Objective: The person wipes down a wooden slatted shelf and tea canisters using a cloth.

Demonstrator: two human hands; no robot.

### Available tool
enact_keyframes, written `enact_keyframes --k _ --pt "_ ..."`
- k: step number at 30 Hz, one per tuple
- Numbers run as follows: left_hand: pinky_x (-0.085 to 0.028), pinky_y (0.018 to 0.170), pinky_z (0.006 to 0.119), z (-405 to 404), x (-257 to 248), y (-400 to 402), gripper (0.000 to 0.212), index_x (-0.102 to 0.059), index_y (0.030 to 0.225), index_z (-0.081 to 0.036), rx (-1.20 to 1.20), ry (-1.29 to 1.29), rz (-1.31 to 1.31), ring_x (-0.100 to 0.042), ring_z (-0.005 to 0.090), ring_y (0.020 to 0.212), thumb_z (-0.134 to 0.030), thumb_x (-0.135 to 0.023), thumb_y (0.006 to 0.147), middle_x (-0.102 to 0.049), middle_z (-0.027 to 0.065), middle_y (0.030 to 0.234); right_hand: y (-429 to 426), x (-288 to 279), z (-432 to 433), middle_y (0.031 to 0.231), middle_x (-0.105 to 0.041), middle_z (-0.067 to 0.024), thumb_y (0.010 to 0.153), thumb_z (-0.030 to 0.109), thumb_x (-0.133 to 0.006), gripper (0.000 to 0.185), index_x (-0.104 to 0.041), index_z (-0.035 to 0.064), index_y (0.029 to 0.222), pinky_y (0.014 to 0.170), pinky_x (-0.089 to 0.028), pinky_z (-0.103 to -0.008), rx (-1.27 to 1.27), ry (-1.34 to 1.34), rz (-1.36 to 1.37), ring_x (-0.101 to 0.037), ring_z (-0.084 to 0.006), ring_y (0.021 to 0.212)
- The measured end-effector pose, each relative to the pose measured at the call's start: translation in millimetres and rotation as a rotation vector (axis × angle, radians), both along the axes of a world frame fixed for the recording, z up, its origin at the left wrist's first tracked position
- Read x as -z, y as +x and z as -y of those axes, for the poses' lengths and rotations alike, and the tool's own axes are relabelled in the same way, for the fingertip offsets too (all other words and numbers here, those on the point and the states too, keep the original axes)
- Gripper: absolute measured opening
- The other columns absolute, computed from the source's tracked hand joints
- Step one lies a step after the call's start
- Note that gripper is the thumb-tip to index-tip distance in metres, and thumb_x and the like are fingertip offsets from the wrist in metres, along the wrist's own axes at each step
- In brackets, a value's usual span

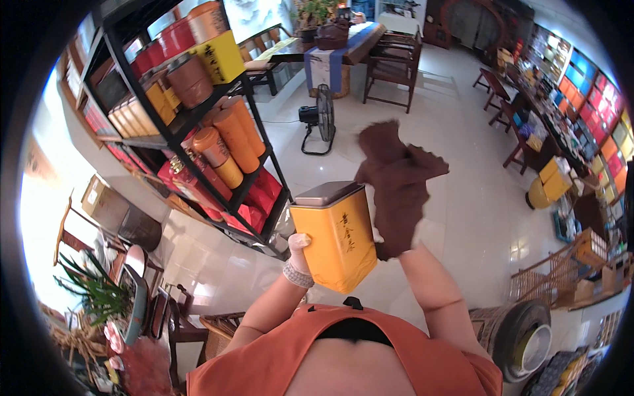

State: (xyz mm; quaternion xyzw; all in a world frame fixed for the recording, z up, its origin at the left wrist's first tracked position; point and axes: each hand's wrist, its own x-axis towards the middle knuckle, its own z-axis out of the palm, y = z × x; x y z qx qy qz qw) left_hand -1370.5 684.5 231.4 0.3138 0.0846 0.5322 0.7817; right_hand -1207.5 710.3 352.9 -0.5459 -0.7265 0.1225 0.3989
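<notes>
My left hand (301, 255), in a pale glove with a patterned cuff, grips a yellow tin canister (337, 237) from its left side. The canister has a dark metallic lid and bears writing on its front. A dark brown cloth (401, 193) hangs over my right hand and hides its fingers; the wrist shows below it. The cloth touches or overlaps the canister's right edge. To the left, the black metal shelf rack (173, 141) holds orange tubes (235, 131), red bags, brown tins and a yellow box (218, 57).
A black floor fan (319, 119) stands on the tiled floor ahead, with a wooden armchair (394, 69) and a long table behind it. Potted plants (94, 292) are at lower left. At right are stools, a long display counter and a large drum-like vessel (515, 331).
</notes>
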Motion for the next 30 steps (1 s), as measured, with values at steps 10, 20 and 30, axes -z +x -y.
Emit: enact_keyframes --k 10,20,30 --pt "-0.031 0.11 0.039 -3 -21 36 0.069 -0.022 0.149 -0.006 -0.401 0.144 0.296 -0.034 0.0218 0.135 -0.044 -0.043 0.095 -0.031 0.0073 0.15 -18 8 38 0.14 -0.039 -0.0222 0.063 0.019 -0.059 0.084 -0.035 0.001 0.141 0.106 -0.027 -0.0578 -0.478 0.396 0.134 -0.036 -0.0431 0.129" --pt "-0.047 0.095 0.047 -13 -55 -30 0.092 -0.032 0.142 -0.006 -0.372 0.031 0.129 -0.054 0.0304 0.115 -0.045 -0.071 0.068 -0.049 0.0162 0.129 28 159 22 0.091 -0.059 -0.0078 0.085 0.016 -0.055 0.016 -0.061 0.0076 0.097 0.076 -0.046 -0.028 -0.323 0.379 -0.332 -0.058 -0.0172 0.085" --pt "-0.041 0.098 0.039 -10 -52 -7 0.106 -0.033 0.136 0.001 -0.704 0.743 -1.085 -0.051 0.0262 0.116 -0.024 -0.087 0.048 -0.049 0.0161 0.124 67 1 37 0.108 -0.061 -0.0086 0.079 -0.002 -0.056 0.034 -0.058 0.0013 0.113 0.087 -0.048 -0.0327 -0.145 0.036 -0.061 -0.059 -0.0183 0.101"
